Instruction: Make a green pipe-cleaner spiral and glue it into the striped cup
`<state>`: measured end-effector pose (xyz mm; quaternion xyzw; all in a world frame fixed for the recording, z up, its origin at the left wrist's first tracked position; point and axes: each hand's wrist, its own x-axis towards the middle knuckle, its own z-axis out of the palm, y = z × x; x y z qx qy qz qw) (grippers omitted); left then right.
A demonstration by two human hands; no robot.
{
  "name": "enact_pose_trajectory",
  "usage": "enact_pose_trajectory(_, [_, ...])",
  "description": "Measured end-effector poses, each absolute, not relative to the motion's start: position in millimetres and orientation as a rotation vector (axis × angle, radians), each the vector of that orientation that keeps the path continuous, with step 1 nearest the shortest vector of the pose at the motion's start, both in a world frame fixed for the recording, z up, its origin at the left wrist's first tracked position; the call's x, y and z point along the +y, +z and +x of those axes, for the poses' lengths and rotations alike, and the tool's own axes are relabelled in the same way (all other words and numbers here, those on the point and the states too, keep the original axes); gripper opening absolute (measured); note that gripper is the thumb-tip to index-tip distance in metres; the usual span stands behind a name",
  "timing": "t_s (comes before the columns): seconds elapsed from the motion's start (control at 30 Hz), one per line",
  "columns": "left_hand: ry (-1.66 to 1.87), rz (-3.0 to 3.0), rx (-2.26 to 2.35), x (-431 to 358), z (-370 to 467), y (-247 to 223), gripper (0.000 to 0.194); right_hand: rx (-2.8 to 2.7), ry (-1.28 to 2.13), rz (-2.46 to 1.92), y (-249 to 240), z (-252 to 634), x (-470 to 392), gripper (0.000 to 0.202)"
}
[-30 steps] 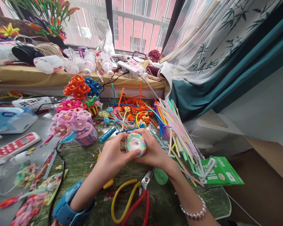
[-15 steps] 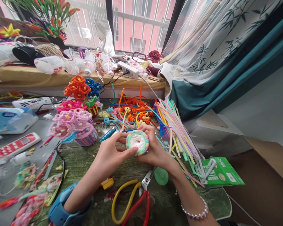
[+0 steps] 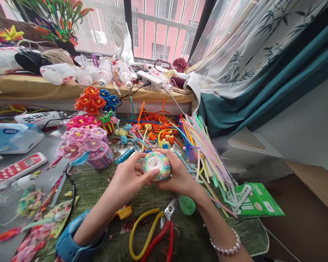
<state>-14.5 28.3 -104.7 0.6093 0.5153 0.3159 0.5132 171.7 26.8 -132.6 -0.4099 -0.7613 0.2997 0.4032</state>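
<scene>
In the head view, 2 hands hold a pastel round pot (image 3: 164, 168) between them, raised above the green table (image 3: 196, 233). The left hand (image 3: 131, 173) pinches it from the left, its thumb laid on the near rim beside the white filling (image 3: 153, 162) and its fingers bent behind. The right hand (image 3: 177, 176) is closed around the right side, fingers over the far edge. The pot is tilted, its filled top turned toward the wearer. A blue wristband (image 3: 76, 238) circles the left wrist and a beaded bracelet (image 3: 226, 250) the right.

Just beyond the grip, to its left, lies a teal tube (image 3: 125, 155); farther left stand pink flowers (image 3: 80, 142) in a striped pot (image 3: 100, 157). Orange fuzzy pieces (image 3: 155, 125) lie beyond the grip, and a bundle of pastel stems (image 3: 210, 160) spreads to its right, reaching a green packet (image 3: 259, 200). On the near side of the grip lie red-handled cutters (image 3: 168, 211), with a green disc (image 3: 187, 205) just right of their tip
</scene>
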Motion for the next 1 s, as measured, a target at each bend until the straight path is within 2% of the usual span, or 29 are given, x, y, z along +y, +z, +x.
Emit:
enact_pose_trajectory(0.2, [0.687,1.396,1.223,27.9,-13.6,-101.4,0.055,-1.929,0.768,-1.057,-134.4,175.5,28.4,0.078])
enact_pose_trajectory(0.5, [0.672,1.498,1.205,28.8,-16.3,-98.7,0.046,-1.922,0.804,-1.047,-133.8,176.0,27.4,0.076])
enact_pose_trajectory(0.8, [0.663,1.724,1.399,23.2,-13.0,-93.7,0.038,-2.006,0.776,-1.000,-128.3,175.7,24.6,0.079])
enact_pose_trajectory(1.0, [0.836,1.977,1.559,21.9,-14.9,-92.4,0.041,-1.998,0.906,-1.006,-125.7,175.5,22.1,0.079])
